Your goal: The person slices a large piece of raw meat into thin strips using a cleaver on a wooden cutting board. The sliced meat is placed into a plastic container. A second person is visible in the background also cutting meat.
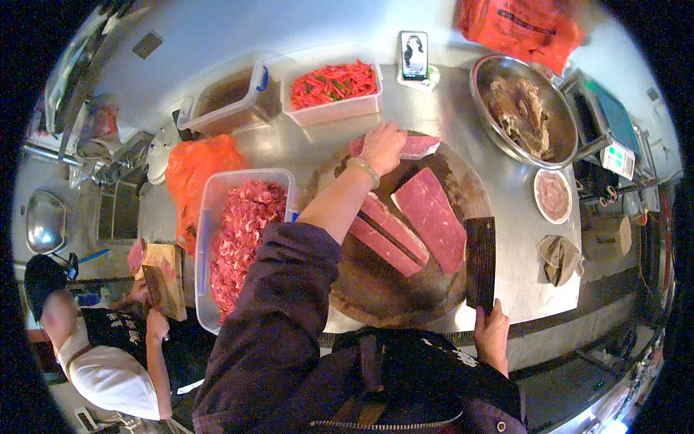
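Observation:
A round wooden chopping block (pixel 401 298) stands before me with several raw red meat pieces on it. My left hand (pixel 384 147), with a bangle at its wrist, grips a meat strip (pixel 423 147) at the block's far edge. My right hand (pixel 492 331) holds a cleaver (pixel 480 263), its dark broad blade lying along the block's right edge. Between the hands lie a wide meat slab (pixel 432 219) and two narrow meat strips (pixel 391 230), side by side. Left of the block, a clear plastic tub (pixel 290 182) holds cut raw meat (pixel 246 238).
Behind are a tub of red chillies (pixel 333 84), a tub of brown liquid (pixel 227 92) and a propped phone (pixel 414 54). At right stand a metal bowl (pixel 480 116), a plate (pixel 553 195) and a cloth (pixel 558 260). A co-worker (pixel 114 374) cuts on a board at left.

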`<state>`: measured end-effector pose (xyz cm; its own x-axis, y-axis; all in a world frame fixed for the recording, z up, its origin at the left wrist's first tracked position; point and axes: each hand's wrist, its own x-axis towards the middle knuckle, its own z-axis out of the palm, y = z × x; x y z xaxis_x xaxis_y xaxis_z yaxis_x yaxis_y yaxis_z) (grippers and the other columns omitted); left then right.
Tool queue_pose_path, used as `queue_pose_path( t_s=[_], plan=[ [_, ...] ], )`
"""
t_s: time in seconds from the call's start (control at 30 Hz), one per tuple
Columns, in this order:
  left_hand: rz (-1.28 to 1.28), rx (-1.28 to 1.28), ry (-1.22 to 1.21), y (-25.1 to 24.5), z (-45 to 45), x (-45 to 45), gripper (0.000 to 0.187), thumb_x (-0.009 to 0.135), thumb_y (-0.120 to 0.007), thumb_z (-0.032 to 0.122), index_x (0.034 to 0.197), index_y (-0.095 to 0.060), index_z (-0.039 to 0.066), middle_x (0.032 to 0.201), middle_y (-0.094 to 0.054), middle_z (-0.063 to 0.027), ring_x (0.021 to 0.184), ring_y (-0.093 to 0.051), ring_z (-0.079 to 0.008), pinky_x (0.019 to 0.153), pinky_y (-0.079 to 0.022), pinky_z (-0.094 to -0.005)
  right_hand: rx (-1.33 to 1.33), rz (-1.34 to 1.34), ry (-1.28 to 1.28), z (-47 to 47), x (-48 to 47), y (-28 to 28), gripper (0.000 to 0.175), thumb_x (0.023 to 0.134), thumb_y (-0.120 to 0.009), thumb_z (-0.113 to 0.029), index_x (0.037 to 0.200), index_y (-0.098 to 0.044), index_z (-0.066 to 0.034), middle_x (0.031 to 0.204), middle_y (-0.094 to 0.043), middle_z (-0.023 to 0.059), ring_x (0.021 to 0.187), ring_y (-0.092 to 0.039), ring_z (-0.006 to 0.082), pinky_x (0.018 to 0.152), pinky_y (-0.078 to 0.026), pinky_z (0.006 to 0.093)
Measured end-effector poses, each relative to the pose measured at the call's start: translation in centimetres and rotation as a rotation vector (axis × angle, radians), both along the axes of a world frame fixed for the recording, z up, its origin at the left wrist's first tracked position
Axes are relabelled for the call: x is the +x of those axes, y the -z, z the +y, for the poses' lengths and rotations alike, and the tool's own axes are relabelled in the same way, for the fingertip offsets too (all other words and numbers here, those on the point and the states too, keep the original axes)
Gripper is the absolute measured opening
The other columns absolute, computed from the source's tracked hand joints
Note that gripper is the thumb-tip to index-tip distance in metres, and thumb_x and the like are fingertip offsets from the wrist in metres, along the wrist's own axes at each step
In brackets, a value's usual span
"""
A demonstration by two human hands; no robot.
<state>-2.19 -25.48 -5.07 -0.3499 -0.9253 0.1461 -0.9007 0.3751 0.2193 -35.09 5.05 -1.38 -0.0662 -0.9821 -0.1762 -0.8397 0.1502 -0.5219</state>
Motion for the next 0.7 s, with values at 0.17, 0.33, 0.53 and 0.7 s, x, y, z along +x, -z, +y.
queue_pose_path(
  t_s=[0.17, 0.33, 0.53, 0.7],
  plan=[
    [0.236, -0.048, 0.083, 0.1, 1.1, 1.8, 0.042, 0.076, -0.068, 0.002, 0.117, -0.06, 0.004, 0.11, -0.061, -0.0195, 0.107, -0.059, -0.0387, 0.095, -0.05, -0.0455, 0.014, -0.019, 0.066, 0.4, 0.2, 0.3, 0.037, 0.093, -0.061, -0.01, 0.114, -0.053, 0.0182, 0.064, -0.062, 0.0268, 0.055, -0.063, 0.0428, 0.05, -0.048, 0.0478],
    [0.259, 0.185, 0.214, -3.1, 6.7, 4.4, 0.04, 0.075, -0.068, 0.005, 0.114, -0.063, 0.007, 0.111, -0.059, -0.0155, 0.106, -0.057, -0.0369, 0.089, -0.05, -0.0458, -0.054, -0.059, 0.036, 0.3, -0.7, 1.9, 0.039, 0.091, -0.063, -0.01, 0.118, -0.051, 0.0167, 0.069, -0.064, 0.0275, 0.061, -0.067, 0.0422, 0.054, -0.05, 0.0463],
    [-0.059, 0.155, 0.425, -4.8, 15.0, 3.0, 0.088, 0.063, -0.086, 0.017, 0.142, -0.046, 0.016, 0.137, -0.05, -0.0089, 0.13, -0.045, -0.0357, 0.111, -0.034, -0.0547, -0.044, -0.086, 0.006, -0.1, -1.4, 2.0, 0.036, 0.092, -0.063, -0.01, 0.115, -0.052, 0.0149, 0.071, -0.065, 0.0287, 0.062, -0.067, 0.0435, 0.054, -0.05, 0.0469],
    [-0.002, 0.227, 0.353, -3.6, 14.5, 2.6, 0.089, 0.064, -0.086, 0.021, 0.143, -0.046, 0.016, 0.137, -0.052, -0.01, 0.13, -0.044, -0.0348, 0.111, -0.034, -0.0554, -0.02, -0.178, 0.003, -0.4, -1.4, 1.7, 0.035, 0.093, -0.062, -0.012, 0.114, -0.053, 0.015, 0.073, -0.065, 0.0307, 0.065, -0.067, 0.0461, 0.054, -0.05, 0.0479]
  ],
)
